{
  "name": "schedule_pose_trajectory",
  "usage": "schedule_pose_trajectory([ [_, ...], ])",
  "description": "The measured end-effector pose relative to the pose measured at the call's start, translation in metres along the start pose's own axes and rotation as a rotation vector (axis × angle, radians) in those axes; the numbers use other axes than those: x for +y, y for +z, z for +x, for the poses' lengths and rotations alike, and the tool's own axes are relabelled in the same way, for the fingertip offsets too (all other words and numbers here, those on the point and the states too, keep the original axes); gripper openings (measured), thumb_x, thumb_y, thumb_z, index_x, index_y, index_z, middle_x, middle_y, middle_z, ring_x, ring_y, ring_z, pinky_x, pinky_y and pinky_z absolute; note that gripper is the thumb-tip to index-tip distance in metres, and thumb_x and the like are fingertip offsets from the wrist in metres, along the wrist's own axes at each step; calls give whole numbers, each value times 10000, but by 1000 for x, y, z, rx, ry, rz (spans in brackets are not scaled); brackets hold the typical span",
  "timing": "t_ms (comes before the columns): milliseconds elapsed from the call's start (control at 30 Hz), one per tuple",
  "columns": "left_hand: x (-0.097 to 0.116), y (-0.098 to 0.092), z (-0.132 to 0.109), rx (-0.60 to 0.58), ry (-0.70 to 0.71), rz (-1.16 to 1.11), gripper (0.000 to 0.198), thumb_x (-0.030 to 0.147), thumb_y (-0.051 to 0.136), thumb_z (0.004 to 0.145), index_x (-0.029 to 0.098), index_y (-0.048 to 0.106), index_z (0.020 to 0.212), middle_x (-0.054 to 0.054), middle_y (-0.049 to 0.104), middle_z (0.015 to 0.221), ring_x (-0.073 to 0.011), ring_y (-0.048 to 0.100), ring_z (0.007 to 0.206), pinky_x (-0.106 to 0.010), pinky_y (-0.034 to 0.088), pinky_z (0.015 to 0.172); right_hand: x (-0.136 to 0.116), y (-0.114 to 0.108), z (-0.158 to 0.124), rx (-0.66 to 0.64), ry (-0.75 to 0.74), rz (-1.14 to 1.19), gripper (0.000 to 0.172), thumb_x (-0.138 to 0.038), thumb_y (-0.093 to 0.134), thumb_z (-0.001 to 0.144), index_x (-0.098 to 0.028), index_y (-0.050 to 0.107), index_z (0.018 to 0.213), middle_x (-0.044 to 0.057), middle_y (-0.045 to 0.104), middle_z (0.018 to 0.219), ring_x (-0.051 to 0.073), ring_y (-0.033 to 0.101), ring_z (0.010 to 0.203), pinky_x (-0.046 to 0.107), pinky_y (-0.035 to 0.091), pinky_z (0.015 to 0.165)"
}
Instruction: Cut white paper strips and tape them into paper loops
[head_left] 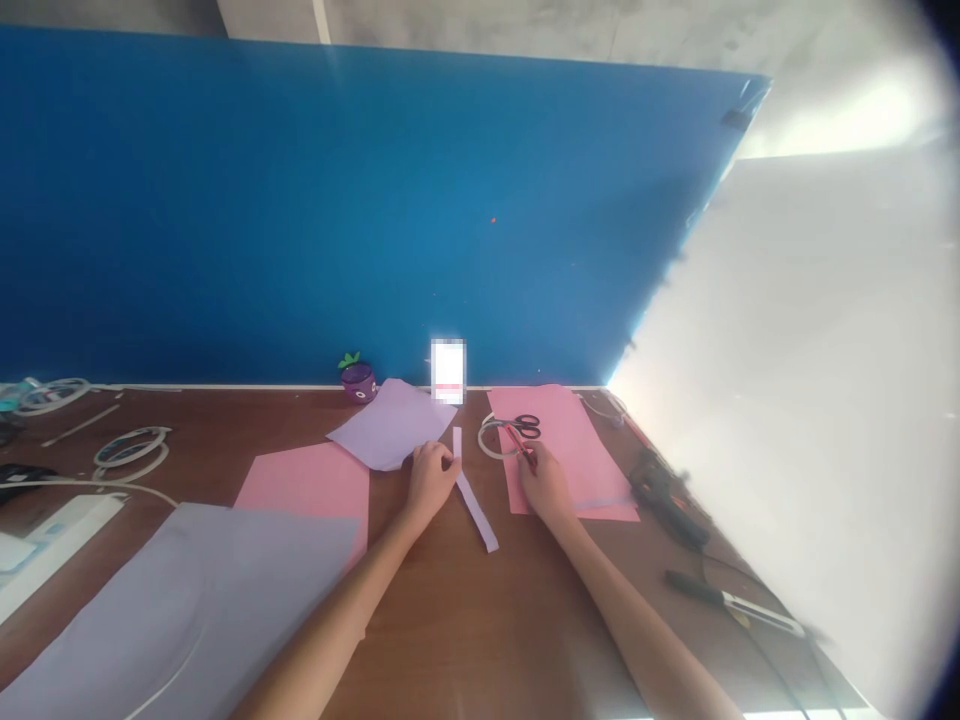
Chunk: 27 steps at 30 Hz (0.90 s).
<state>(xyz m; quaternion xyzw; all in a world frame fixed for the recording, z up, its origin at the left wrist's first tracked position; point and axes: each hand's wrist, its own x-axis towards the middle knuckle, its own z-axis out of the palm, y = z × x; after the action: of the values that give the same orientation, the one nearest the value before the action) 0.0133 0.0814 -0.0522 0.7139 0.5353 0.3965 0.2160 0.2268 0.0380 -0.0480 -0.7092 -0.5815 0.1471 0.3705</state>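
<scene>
My left hand (433,478) has its fingers closed at the narrow purple paper strip (478,515), beside a larger purple sheet (390,430). The strip lies on the brown table, bent near the fingertips. In my right hand (546,480) is a red pen-like tool (519,440), held over the pink paper (592,455). Black-handled scissors (528,427) lie just beyond that hand, next to a roll of white tape (491,440).
A purple cup (358,383) stands by the blue partition (375,210). Pink paper (300,480) and a large purple sheet (225,570) cover the left side. Coiled cables (131,450) and a power strip (64,550) are far left. A retractable knife (735,603) lies right.
</scene>
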Motion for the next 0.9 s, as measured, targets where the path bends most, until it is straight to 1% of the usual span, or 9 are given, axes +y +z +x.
schedule_pose_trajectory([
  [67, -3, 2, -2, -27, 46, 42, 161, 254, 585, 807, 191, 537, 667, -65, 588, 903, -241, 504, 964, -362, 392, 877, 1, -1, 0, 7, -15, -6, 299, -299, 419, 896, -187, 551, 1139, 74, 679, 982, 204, 626, 840, 262, 422, 708],
  [167, -2, 2, -5, -3, 55, 65, 91, 242, 587, 819, 192, 544, 757, -63, 567, 907, -235, 509, 950, -370, 405, 876, -1, -5, -1, 7, -46, -32, 326, -296, 400, 904, -200, 554, 1174, 54, 684, 885, 202, 628, 780, 250, 406, 663],
  [233, 1, -2, -7, 20, 68, 62, 48, 219, 563, 834, 195, 534, 863, -60, 550, 919, -224, 517, 920, -360, 420, 848, -4, -8, -3, -14, -48, -80, 362, -318, 382, 918, -227, 541, 1231, 29, 670, 786, 206, 625, 721, 247, 386, 623],
  [300, 5, -10, -8, 4, 125, 63, 81, 185, 511, 856, 199, 515, 936, -63, 545, 956, -216, 524, 917, -348, 432, 826, -9, -10, -6, -39, -30, -136, 391, -342, 381, 927, -261, 518, 1284, 16, 659, 737, 211, 625, 692, 245, 370, 599],
  [433, 9, -27, -7, -205, 329, 113, 131, 172, 519, 850, 218, 545, 970, -64, 580, 1050, -232, 526, 1044, -363, 422, 907, -18, -11, -10, -69, -29, -191, 376, -350, 396, 931, -286, 526, 1278, 22, 678, 752, 213, 644, 702, 238, 361, 585],
  [533, 7, -31, -5, -321, 408, 169, 198, 233, 570, 846, 231, 567, 1044, -71, 591, 1144, -253, 510, 1145, -386, 394, 978, -23, -10, -13, -62, -75, -169, 351, -347, 393, 935, -279, 553, 1240, 25, 695, 781, 210, 654, 718, 235, 374, 596],
  [600, 4, -29, -4, -317, 401, 218, 225, 276, 581, 853, 229, 560, 1072, -79, 587, 1182, -260, 508, 1170, -392, 386, 996, -25, -10, -15, -54, -102, -134, 356, -321, 389, 933, -267, 555, 1243, 26, 702, 808, 200, 656, 724, 232, 388, 608],
  [733, 3, -17, -7, -239, 360, 315, 242, 342, 586, 861, 215, 541, 1062, -84, 589, 1175, -263, 528, 1150, -395, 408, 978, -32, -6, -20, -59, -173, -50, 381, -248, 364, 921, -248, 545, 1256, 29, 706, 884, 177, 652, 725, 230, 420, 641],
  [900, 6, -3, -12, -129, 344, 387, 251, 378, 553, 886, 200, 534, 1061, -96, 572, 1207, -280, 518, 1175, -429, 438, 966, -39, 6, -24, -77, -258, 7, 309, -231, 382, 912, -203, 574, 1153, 53, 703, 917, 193, 652, 758, 246, 440, 657],
])
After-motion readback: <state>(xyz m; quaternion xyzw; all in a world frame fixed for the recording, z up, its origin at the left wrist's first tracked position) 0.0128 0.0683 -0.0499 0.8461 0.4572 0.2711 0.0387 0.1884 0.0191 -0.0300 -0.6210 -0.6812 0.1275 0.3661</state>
